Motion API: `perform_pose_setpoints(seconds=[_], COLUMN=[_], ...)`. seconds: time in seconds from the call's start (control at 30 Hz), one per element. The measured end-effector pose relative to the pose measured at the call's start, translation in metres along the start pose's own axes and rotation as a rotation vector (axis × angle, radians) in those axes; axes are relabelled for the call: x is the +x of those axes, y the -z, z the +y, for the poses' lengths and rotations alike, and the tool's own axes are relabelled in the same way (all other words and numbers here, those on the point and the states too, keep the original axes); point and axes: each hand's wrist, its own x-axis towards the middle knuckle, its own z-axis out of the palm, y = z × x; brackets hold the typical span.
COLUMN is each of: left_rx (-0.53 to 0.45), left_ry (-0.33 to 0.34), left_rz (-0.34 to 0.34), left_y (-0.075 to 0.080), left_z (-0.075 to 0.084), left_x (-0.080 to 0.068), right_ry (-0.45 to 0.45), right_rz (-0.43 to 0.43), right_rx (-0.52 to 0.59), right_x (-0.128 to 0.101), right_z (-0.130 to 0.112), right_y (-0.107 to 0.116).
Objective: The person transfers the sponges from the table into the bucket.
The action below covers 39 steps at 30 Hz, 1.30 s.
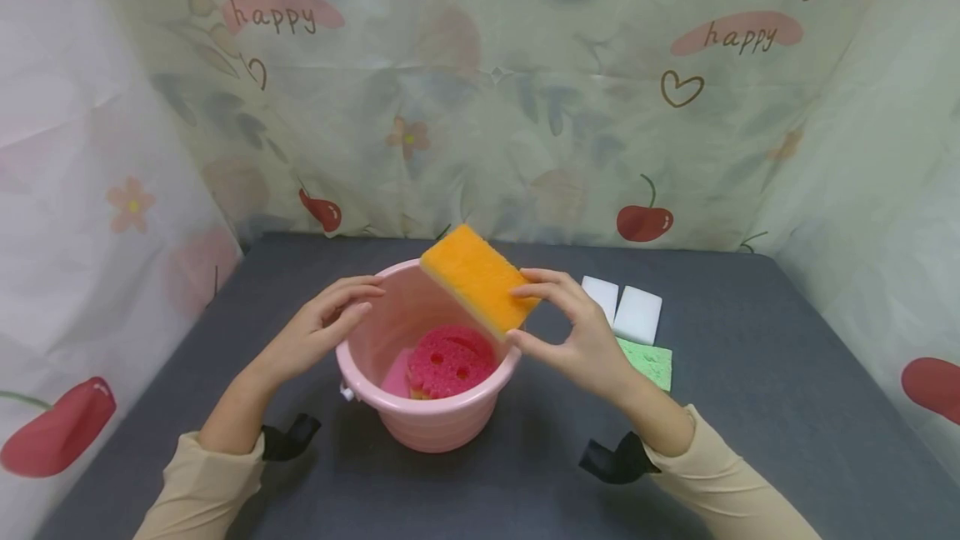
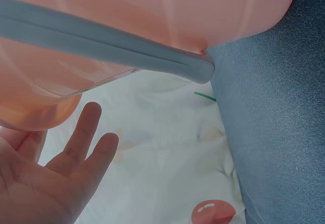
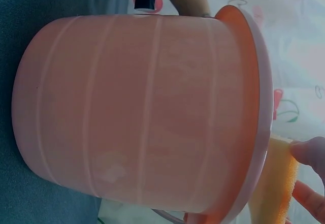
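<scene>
My right hand (image 1: 558, 319) pinches an orange sponge (image 1: 477, 277) with a yellow underside by its near end and holds it tilted above the rim of a pink bucket (image 1: 427, 422). In the right wrist view the sponge's edge (image 3: 277, 183) shows beside the bucket wall (image 3: 142, 107), with a fingertip (image 3: 307, 150) on it. Inside the bucket lie a red smiley-face sponge (image 1: 448, 359) and a pink piece (image 1: 396, 373). My left hand (image 1: 330, 319) touches the bucket's left rim with straight fingers (image 2: 84, 132), under the bucket's grey handle (image 2: 101, 43).
Two white sponge blocks (image 1: 637, 313) and a green sponge (image 1: 649, 361) lie on the dark grey table (image 1: 750, 407) just right of the bucket. A cherry-print cloth (image 1: 525, 107) walls the table at the back and both sides.
</scene>
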Motion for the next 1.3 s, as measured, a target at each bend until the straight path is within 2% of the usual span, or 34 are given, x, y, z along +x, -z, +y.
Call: perform_pose_setpoints(seconds=[0.33, 0.67, 1.3], left_rx=[-0.012, -0.009, 0.000], left_ry=[-0.011, 0.006, 0.009], left_rz=[-0.003, -0.006, -0.007], left_y=[0.001, 0.000, 0.000], left_z=[0.000, 0.000, 0.000], left_x=[0.000, 0.000, 0.000], right_ry=[0.032, 0.040, 0.012], right_rz=[-0.023, -0.070, -0.136], right_rx=[0.034, 0.046, -0.010], right_x=[0.001, 0.003, 0.004], right_z=[-0.002, -0.004, -0.006], right_y=[-0.007, -0.011, -0.015])
